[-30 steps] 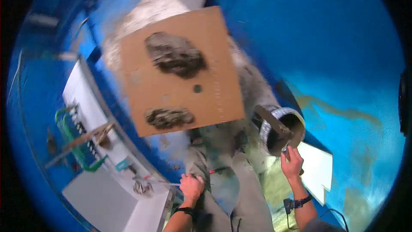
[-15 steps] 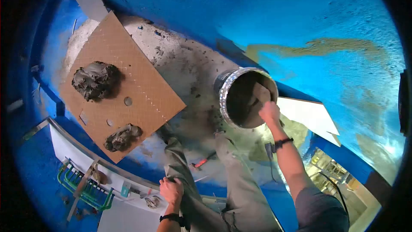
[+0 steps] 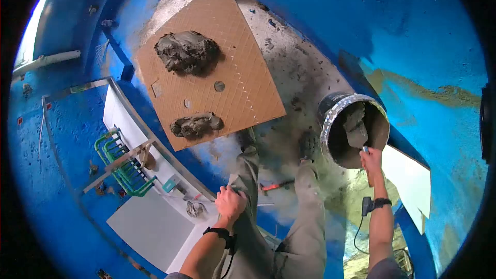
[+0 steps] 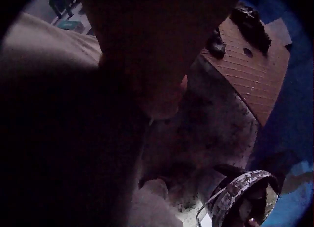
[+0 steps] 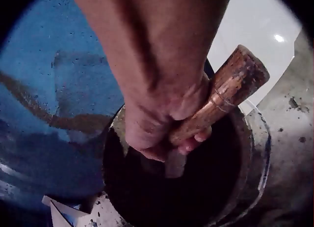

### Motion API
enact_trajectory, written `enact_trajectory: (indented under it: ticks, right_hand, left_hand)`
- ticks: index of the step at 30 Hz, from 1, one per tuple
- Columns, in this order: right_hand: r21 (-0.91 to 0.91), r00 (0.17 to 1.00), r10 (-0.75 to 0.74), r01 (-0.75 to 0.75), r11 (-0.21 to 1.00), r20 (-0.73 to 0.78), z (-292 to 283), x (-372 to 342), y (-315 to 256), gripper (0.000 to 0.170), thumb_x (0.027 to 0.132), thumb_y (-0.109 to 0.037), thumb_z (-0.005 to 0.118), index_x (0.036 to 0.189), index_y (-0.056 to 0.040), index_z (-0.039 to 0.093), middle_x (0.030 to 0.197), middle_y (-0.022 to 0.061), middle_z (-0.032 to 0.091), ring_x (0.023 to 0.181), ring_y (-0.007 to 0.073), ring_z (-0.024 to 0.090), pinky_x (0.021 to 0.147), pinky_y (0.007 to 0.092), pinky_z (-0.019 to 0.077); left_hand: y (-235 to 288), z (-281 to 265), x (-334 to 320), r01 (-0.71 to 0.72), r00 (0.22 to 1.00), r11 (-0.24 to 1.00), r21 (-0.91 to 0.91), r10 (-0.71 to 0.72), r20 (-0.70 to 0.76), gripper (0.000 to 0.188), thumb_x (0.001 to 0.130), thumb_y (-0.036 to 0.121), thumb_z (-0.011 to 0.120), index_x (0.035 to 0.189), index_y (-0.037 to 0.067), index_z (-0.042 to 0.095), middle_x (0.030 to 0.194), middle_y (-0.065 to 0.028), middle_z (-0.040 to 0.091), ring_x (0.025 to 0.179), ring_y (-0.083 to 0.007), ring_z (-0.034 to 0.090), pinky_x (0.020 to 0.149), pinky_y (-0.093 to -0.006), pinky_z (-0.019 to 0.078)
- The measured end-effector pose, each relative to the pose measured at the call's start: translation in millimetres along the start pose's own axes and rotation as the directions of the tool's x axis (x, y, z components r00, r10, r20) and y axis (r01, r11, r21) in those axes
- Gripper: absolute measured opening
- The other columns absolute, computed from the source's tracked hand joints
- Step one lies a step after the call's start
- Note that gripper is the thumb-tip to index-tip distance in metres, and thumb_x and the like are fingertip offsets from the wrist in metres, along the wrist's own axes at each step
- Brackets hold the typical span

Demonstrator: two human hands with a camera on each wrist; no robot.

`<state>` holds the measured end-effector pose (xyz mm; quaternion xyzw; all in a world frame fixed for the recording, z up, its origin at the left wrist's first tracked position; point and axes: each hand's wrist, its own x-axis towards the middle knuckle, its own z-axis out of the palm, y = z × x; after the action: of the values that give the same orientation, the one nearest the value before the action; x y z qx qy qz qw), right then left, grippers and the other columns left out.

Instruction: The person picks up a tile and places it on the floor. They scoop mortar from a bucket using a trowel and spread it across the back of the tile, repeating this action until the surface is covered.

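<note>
The right hand (image 3: 371, 161) grips the wooden handle (image 5: 235, 80) of a trowel over the near rim of a bucket (image 3: 326, 130). The trowel's blade (image 3: 356, 130) is inside the bucket, coated in grey material. In the right wrist view, the bucket's inside is dark and the fingers wrap the handle where it meets the metal. The left hand (image 3: 230, 202) rests on the person's left knee, away from the bucket; its fingertips are hard to make out. In the left wrist view this hand (image 4: 164, 102) is dark, with the bucket (image 4: 230, 200) at lower right.
A brown board (image 3: 258, 90) with two grey mortar heaps (image 3: 188, 51) lies ahead on the left. A white panel (image 3: 411, 183) is right of the bucket. Left are a green rack (image 3: 121, 168) and a white ledge (image 3: 121, 111). A red-handled tool (image 3: 271, 187) lies between the legs.
The trowel blade, at the bucket's left rim a second ago, has moved inside it and now points away from the person. The head view has shifted; the left hand has stayed on the knee.
</note>
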<state>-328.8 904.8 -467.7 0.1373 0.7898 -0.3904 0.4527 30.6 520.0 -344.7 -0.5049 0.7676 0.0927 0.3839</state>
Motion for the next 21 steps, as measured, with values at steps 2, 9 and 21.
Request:
enact_trajectory:
  ticks: [2,9,21]
  right_hand:
    - [0.059,0.999,0.0,0.003,0.998,-0.049,-3.1,-18.3,5.3,0.019,0.091,-0.012,0.067,0.075,-0.0053,0.06,0.06,0.0004,0.056,0.045,0.0081,0.051,0.039,0.0252,0.0384]
    - [0.01,0.964,-0.098,0.104,0.995,-0.247,-2.2,-90.7,-14.0,0.02,0.089,-0.011,0.065,0.071,-0.0039,0.059,0.058,0.0,0.053,0.045,0.0065,0.047,0.042,0.0244,0.0362]
    - [-0.082,0.865,-0.322,0.315,0.945,-0.385,217.7,-185.3,-129.4,0.016,0.085,-0.007,0.075,0.09,-0.0006,0.06,0.074,-0.0038,0.052,0.067,0.0053,0.046,0.06,0.0242,0.0412]
  left_hand:
    - [0.9,-1.5,-1.5,-0.01,1.0,1.0,-0.014,0.01,0.005,0.038,0.086,0.034,0.062,0.103,0.0,0.066,0.109,-0.0194,0.064,0.104,-0.0398,0.064,0.087,-0.0509,0.0541]
    - [-7.5,1.4,4.2,0.035,0.997,0.998,-0.052,-0.031,0.077,0.041,0.085,0.034,0.063,0.107,-0.001,0.067,0.113,-0.0203,0.064,0.106,-0.0398,0.064,0.088,-0.0489,0.0543]
    - [-35.4,4.8,6.5,0.076,0.991,0.983,-0.17,-0.055,0.125,0.041,0.083,0.033,0.064,0.108,0.0,0.065,0.113,-0.0203,0.063,0.103,-0.0404,0.065,0.086,-0.0494,0.0548]
